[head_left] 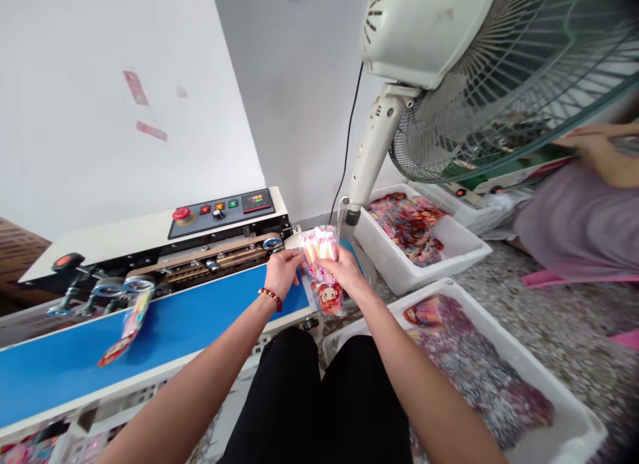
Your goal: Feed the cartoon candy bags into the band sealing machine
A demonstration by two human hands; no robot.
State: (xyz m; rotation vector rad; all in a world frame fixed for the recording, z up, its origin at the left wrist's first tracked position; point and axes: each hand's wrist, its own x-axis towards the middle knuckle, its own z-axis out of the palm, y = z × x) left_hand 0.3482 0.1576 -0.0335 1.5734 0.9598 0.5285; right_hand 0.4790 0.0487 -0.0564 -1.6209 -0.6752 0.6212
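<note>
A clear plastic bag with a red cartoon figure and pink and yellow contents hangs between my hands, beyond the right end of the blue conveyor belt. My left hand, with a beaded bracelet at the wrist, pinches the bag's left edge near the top. Across the bag's right side, my right hand grips it with the thumb over the front. Another filled bag is on the belt at the left, its top at the rollers of the sealing machine.
A white bin of filled bags stands right of the fan. Nearer me, a second white bin holds more bags. A co-worker sits at the far right. A red stop button tops the machine.
</note>
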